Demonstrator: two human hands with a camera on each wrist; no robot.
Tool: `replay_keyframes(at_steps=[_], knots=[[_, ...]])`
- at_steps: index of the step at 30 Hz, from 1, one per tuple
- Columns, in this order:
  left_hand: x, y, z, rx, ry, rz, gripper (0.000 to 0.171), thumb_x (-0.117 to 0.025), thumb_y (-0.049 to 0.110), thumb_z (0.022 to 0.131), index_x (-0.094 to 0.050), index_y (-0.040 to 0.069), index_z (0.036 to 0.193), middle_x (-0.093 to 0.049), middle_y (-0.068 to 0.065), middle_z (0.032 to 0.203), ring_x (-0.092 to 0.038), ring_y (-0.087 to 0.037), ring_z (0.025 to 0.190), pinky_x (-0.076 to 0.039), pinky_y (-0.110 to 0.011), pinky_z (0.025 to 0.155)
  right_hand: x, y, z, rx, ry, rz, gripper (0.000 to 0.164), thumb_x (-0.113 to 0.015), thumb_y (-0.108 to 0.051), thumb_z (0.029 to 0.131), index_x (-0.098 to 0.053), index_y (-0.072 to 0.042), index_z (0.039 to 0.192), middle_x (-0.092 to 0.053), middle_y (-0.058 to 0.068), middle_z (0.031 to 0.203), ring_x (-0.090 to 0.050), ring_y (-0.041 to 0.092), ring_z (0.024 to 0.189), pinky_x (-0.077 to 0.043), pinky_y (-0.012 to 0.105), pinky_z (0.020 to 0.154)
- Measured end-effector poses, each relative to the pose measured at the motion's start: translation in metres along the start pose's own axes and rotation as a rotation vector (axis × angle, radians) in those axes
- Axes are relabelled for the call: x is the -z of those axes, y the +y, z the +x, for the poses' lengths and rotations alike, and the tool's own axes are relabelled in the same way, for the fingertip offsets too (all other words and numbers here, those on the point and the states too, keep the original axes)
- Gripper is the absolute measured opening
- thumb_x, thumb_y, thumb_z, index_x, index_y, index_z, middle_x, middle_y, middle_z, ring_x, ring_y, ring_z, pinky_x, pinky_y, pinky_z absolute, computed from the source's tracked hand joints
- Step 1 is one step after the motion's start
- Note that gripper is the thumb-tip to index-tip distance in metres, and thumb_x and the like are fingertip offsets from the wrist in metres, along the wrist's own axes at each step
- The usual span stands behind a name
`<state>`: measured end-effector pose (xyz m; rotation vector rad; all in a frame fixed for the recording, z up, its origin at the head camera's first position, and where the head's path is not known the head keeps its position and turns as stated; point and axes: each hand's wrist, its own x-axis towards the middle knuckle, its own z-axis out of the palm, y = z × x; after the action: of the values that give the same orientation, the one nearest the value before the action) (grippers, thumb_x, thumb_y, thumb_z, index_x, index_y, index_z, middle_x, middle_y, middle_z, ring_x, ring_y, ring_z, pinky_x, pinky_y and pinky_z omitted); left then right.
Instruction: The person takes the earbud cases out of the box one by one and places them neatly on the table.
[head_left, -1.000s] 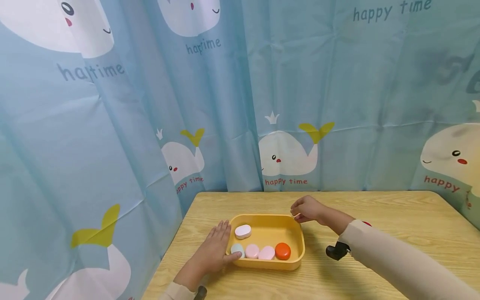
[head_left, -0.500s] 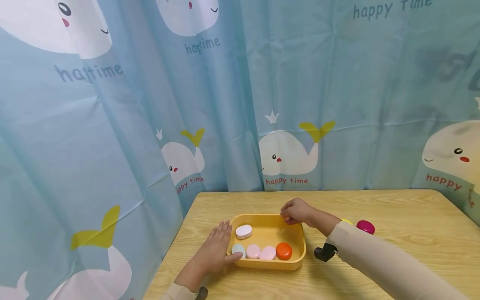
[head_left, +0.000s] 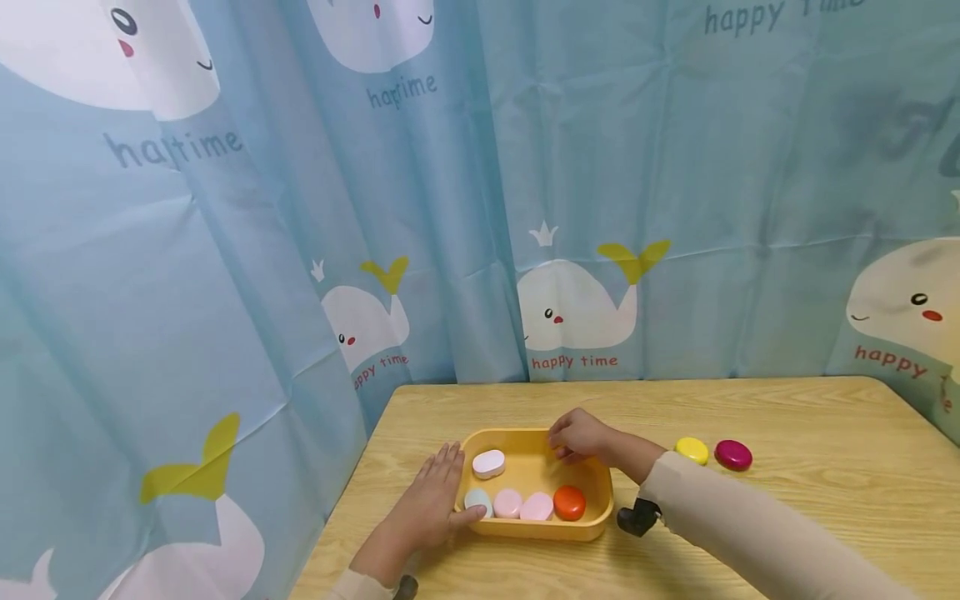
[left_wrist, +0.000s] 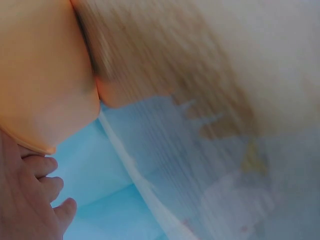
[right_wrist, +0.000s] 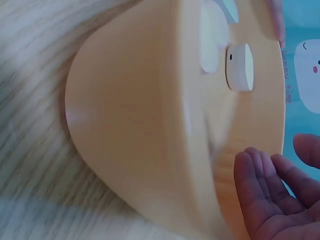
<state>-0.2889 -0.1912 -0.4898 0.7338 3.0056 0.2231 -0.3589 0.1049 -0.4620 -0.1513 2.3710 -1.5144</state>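
Under the right hand point(head_left: 581, 435), its fingers loosely bent and empty, lies the yellow tray point(head_left: 536, 530), which might skid if they snag it while the flat left hand point(head_left: 427, 504) presses too lightly.

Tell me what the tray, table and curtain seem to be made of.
Tray: probably plastic, satin; its smooth walls carry soft highlights. Table: wood or printed laminate, low sheen; the visible grain fits both. Curtain: thin plastic or coated fabric, slightly glossy; crisp creases and pale sheen suggest it.
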Motion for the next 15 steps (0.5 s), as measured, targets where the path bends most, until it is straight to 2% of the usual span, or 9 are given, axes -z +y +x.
replay_keyframes(at_steps=[15], knots=[[-0.001,0.000,-0.001,-0.001,-0.002,-0.013,0.100,-0.035,0.074,0.091,-0.015,-0.001,0.154,-0.010,-0.015,0.161,-0.006,-0.031,0.147,-0.012,-0.051,0.115,-0.032,-0.001,-0.002,0.019,-0.021,-0.003,0.009,-0.066,-0.002,0.088,-0.069,0.004,0.094,-0.065,0.012,0.079,-0.061,0.018,0.065,-0.058,0.035,0.066]])
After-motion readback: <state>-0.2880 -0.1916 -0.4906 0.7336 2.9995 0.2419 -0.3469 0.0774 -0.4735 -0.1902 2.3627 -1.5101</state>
